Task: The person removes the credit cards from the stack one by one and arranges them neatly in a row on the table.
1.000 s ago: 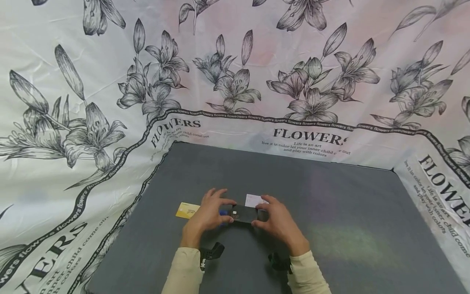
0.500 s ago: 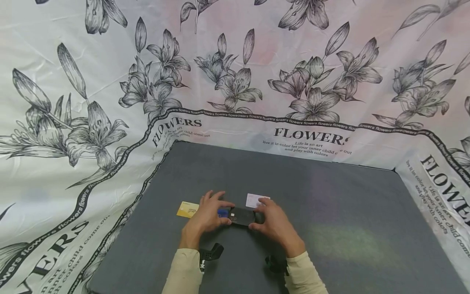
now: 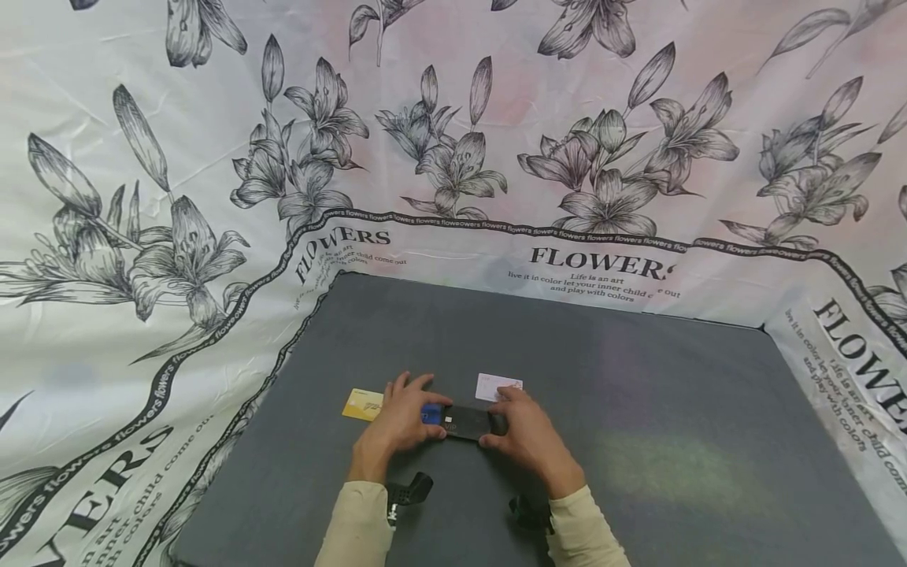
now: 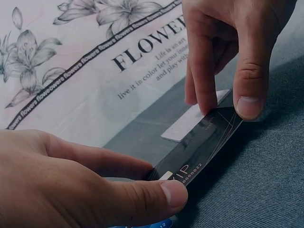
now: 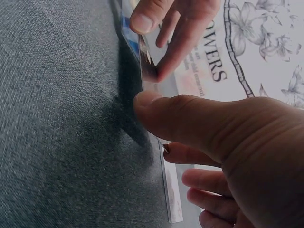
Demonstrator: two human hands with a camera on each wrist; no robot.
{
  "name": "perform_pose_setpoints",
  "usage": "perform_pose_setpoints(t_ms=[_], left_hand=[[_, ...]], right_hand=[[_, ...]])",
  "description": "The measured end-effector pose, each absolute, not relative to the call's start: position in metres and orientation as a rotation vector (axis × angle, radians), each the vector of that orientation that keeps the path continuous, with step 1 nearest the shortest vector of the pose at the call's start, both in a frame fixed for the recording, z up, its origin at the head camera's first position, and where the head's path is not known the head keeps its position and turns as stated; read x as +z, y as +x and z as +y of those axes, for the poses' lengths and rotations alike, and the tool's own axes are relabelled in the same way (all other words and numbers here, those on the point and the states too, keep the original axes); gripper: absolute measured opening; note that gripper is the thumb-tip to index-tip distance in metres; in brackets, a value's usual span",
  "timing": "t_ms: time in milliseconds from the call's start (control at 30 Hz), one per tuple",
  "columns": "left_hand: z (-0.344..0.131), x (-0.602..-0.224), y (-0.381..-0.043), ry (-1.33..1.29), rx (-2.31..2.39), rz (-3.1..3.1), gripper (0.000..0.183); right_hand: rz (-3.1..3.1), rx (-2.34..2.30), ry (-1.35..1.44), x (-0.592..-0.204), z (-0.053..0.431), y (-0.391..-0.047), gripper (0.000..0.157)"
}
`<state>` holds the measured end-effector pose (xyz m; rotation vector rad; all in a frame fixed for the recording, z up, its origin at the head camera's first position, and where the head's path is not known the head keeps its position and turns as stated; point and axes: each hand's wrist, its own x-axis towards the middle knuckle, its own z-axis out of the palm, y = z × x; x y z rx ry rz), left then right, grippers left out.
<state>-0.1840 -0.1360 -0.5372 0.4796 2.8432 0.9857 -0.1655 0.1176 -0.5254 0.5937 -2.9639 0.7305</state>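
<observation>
A black card (image 3: 468, 423) with "VIP" lettering spans the gap between both hands, near the front middle of the table. My left hand (image 3: 397, 421) pinches its left end between thumb and index finger. At the other end, my right hand (image 3: 530, 433) grips it with thumb and index finger on opposite long edges. In the left wrist view the black card (image 4: 204, 142) is tilted, a shadow under it. Part of a blue card (image 3: 431, 413) shows below the left fingers; the rest is hidden by the hand.
A yellow card (image 3: 362, 404) lies left of the left hand, partly covered by it. Behind the right fingers is a white card (image 3: 490, 386). Grey cloth covers the table (image 3: 680, 409), and a flower-printed curtain (image 3: 439, 260) rises along its back and sides.
Both hands have shifted slightly left and nearer the person with the black card. More of the blue card and of the white card shows now.
</observation>
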Motion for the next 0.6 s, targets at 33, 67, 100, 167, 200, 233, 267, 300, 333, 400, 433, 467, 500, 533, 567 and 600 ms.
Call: perform_pose_setpoints(t_ms=[33, 67, 100, 167, 200, 233, 267, 300, 333, 400, 433, 467, 500, 533, 567, 600], left_hand=[[-0.137, -0.544, -0.187, 0.482, 0.991, 2.849, 0.047], [-0.138, -0.550, -0.189, 0.486, 0.990, 2.857, 0.047], [-0.138, -0.556, -0.191, 0.483, 0.994, 2.860, 0.048], [-0.140, -0.564, -0.195, 0.489, 0.977, 2.872, 0.049], [-0.140, -0.566, -0.196, 0.495, 0.963, 2.881, 0.049], [-0.140, -0.569, -0.197, 0.497, 0.950, 2.889, 0.049], [-0.140, -0.570, -0.197, 0.495, 0.949, 2.890, 0.050], [-0.140, -0.571, -0.198, 0.491, 0.951, 2.890, 0.050], [-0.140, -0.571, -0.197, 0.490, 0.951, 2.892, 0.050], [-0.140, -0.571, -0.197, 0.488, 0.951, 2.897, 0.050], [-0.139, -0.571, -0.197, 0.487, 0.951, 2.897, 0.050], [-0.139, -0.571, -0.197, 0.485, 0.952, 2.896, 0.050], [-0.139, -0.571, -0.197, 0.482, 0.953, 2.896, 0.050], [-0.139, -0.570, -0.196, 0.478, 0.957, 2.893, 0.050], [-0.138, -0.570, -0.196, 0.474, 0.956, 2.894, 0.050], [-0.138, -0.570, -0.196, 0.468, 0.957, 2.892, 0.050]], right_hand=[[-2.966, 0.727, 0.593, -0.526, 0.117, -0.165, 0.049], [-2.972, 0.730, 0.588, -0.526, 0.117, -0.165, 0.049], [-2.975, 0.729, 0.588, -0.527, 0.117, -0.165, 0.049], [-2.982, 0.719, 0.588, -0.527, 0.117, -0.165, 0.049], [-2.986, 0.715, 0.587, -0.527, 0.117, -0.164, 0.049], [-2.988, 0.712, 0.587, -0.527, 0.116, -0.164, 0.048], [-2.990, 0.712, 0.585, -0.527, 0.116, -0.164, 0.048], [-2.989, 0.710, 0.586, -0.526, 0.116, -0.164, 0.048], [-2.989, 0.707, 0.586, -0.526, 0.116, -0.164, 0.048], [-2.987, 0.705, 0.586, -0.526, 0.115, -0.163, 0.047], [-2.984, 0.703, 0.586, -0.526, 0.115, -0.163, 0.047], [-2.984, 0.703, 0.585, -0.525, 0.115, -0.163, 0.047], [-2.984, 0.701, 0.584, -0.526, 0.114, -0.163, 0.046], [-2.985, 0.698, 0.583, -0.526, 0.114, -0.163, 0.046], [-2.983, 0.694, 0.582, -0.526, 0.113, -0.163, 0.046], [-2.982, 0.692, 0.580, -0.526, 0.113, -0.163, 0.045]])
